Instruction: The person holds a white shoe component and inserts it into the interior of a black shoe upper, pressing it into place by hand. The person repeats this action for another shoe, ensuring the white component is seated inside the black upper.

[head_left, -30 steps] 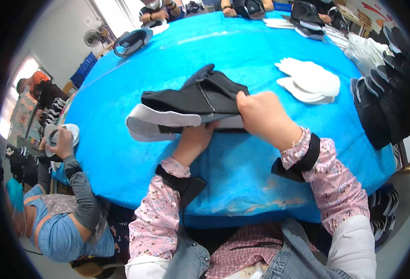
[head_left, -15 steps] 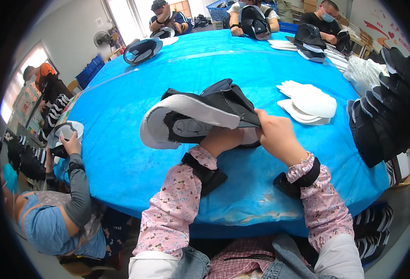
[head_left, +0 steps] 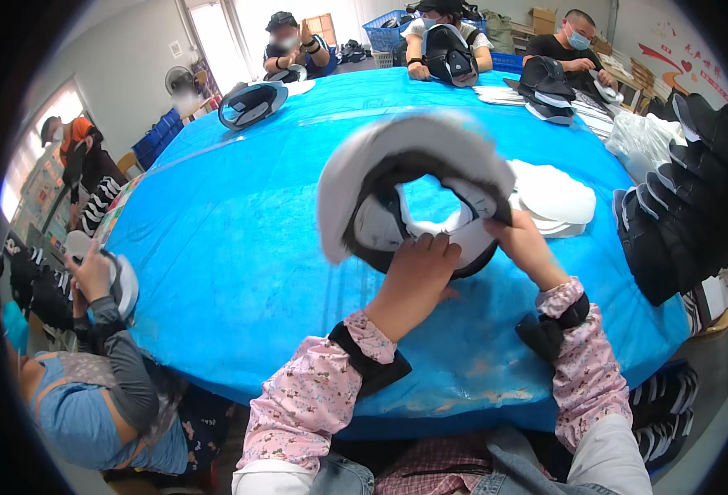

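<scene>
Held visor: a black and white visor (head_left: 413, 144), raised over the near half of the tabletop (head_left: 215, 264) in front of the person; its open ring faces the camera, with the blue cover showing through the hole, and its wide pale brim curves along the top and left, slightly blurred.
Left hand: the left hand (head_left: 418, 280) has its fingers curled over the near edge of the ring, closed on the band, the thumb lower down.
Right hand: the right hand (head_left: 531, 249) pinches the right end of the visor, thumb on the inner side; most of its fingers are hidden.
Sleeves: pink flowered sleeves (head_left: 302, 400) on both forearms, with black bands at the wrists.
White pieces: a loose pile of flat white pieces (head_left: 555, 200) on the tabletop, just beyond the right hand and partly behind the visor.
Right edge: a row of nested black caps (head_left: 669, 214), with a clear plastic bag (head_left: 645, 139) beyond them.
Far side: another visor (head_left: 252, 106) at the left and a dark stack of caps (head_left: 546, 82) at the right.
Co-workers: a person in blue (head_left: 83, 421) at the left holds a pale visor (head_left: 125, 289); three more sit along the far edge.
</scene>
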{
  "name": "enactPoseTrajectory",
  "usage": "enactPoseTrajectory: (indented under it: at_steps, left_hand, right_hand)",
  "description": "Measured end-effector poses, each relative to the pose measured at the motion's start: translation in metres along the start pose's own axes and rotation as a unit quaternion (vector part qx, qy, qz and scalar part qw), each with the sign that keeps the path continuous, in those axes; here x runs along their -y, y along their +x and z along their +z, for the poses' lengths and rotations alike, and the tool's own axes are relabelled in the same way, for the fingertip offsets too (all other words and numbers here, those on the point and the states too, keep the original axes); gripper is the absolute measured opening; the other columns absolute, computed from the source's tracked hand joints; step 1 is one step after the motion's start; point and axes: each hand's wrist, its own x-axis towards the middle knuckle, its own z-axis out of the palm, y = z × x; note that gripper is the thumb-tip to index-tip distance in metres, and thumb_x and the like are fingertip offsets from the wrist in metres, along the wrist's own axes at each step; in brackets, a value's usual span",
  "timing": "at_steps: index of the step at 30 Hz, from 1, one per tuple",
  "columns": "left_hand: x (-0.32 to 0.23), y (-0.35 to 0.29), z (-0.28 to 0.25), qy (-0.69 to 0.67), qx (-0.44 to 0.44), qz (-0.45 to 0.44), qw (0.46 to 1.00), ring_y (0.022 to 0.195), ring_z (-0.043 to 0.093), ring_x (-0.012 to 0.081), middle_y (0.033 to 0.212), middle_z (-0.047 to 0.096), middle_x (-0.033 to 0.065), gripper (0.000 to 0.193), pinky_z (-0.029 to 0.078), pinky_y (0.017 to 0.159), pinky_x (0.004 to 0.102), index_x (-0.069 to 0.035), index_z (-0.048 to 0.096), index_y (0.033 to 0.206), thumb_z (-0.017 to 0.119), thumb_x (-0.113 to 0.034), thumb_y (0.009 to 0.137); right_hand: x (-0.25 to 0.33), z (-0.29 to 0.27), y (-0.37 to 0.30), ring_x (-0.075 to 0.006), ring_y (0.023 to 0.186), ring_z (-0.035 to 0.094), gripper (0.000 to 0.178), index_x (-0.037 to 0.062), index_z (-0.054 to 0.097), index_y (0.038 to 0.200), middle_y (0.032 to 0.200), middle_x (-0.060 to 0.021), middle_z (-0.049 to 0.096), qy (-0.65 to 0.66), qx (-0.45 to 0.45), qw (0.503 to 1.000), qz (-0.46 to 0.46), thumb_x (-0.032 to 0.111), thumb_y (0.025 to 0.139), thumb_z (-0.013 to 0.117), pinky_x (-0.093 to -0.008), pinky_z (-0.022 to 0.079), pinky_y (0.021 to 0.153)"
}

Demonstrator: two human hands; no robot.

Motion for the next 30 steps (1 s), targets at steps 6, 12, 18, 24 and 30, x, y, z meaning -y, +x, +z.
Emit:
enactPoseTrajectory:
  at_steps: [6, 12, 18, 24, 30]
  left_hand:
    - [0.005, 0.007, -0.027, -0.022, -0.117, 0.027, 0.992, 0.072, 0.057, 0.0224, 0.072, 0.057, 0.0038, 0.020, 0.042, 0.066, 0.0338, -0.007, 0.058, 0.077, 0.069, -0.006, 0.061]
    - [-0.006, 0.007, -0.046, -0.230, -0.127, 0.009, 0.965, 0.068, 0.058, 0.0226, 0.070, 0.060, 0.0036, 0.017, 0.043, 0.062, 0.0334, -0.009, 0.060, 0.075, 0.074, -0.015, 0.066]
    - [-0.007, 0.010, -0.069, -0.331, -0.061, 0.029, 0.941, 0.068, 0.059, 0.0204, 0.074, 0.062, 0.0061, 0.018, 0.045, 0.060, 0.0298, -0.005, 0.061, 0.081, 0.073, -0.012, 0.069]
    - [-0.021, 0.021, -0.097, -0.462, -0.049, 0.012, 0.885, 0.071, 0.058, 0.0145, 0.080, 0.061, 0.0085, 0.015, 0.043, 0.061, 0.0262, 0.000, 0.060, 0.088, 0.063, -0.013, 0.081]
    - [-0.047, 0.048, -0.111, -0.090, -0.292, 0.054, 0.951, 0.049, 0.053, 0.0246, 0.055, 0.051, 0.0090, 0.026, 0.038, 0.046, 0.0316, -0.002, 0.058, 0.065, 0.057, -0.017, 0.086]
  right_hand:
    - [0.018, -0.019, 0.003, -0.0096, 0.048, 0.044, 0.028, 0.0009, 0.058, 0.089, 0.062, -0.0026, 0.051, -0.002, -0.014, 0.991, 0.135, 0.028, 0.085, 0.055, -0.0243, 0.034, 0.043]
    - [0.056, 0.000, -0.019, -0.0272, 0.089, 0.053, 0.023, 0.0034, 0.057, 0.095, 0.092, -0.0118, 0.055, -0.265, -0.182, 0.841, -0.436, 0.023, 0.084, 0.054, -0.0371, 0.040, 0.080]
    - [0.080, 0.010, -0.030, -0.0243, 0.049, 0.046, 0.025, 0.0068, 0.046, 0.059, 0.057, -0.0065, 0.047, -0.279, -0.089, 0.801, -0.521, 0.013, 0.080, 0.058, -0.0341, 0.035, 0.047]
    - [0.117, 0.009, -0.032, -0.0210, 0.040, 0.046, 0.037, -0.0011, 0.051, 0.061, 0.048, -0.0083, 0.045, -0.104, -0.105, 0.897, -0.417, 0.015, 0.094, 0.044, -0.0301, 0.032, 0.042]
    - [0.132, 0.006, -0.035, -0.0104, 0.044, 0.041, 0.048, -0.0013, 0.054, 0.063, 0.049, -0.0042, 0.046, -0.012, -0.168, 0.913, -0.372, 0.028, 0.097, 0.038, -0.0265, 0.033, 0.043]
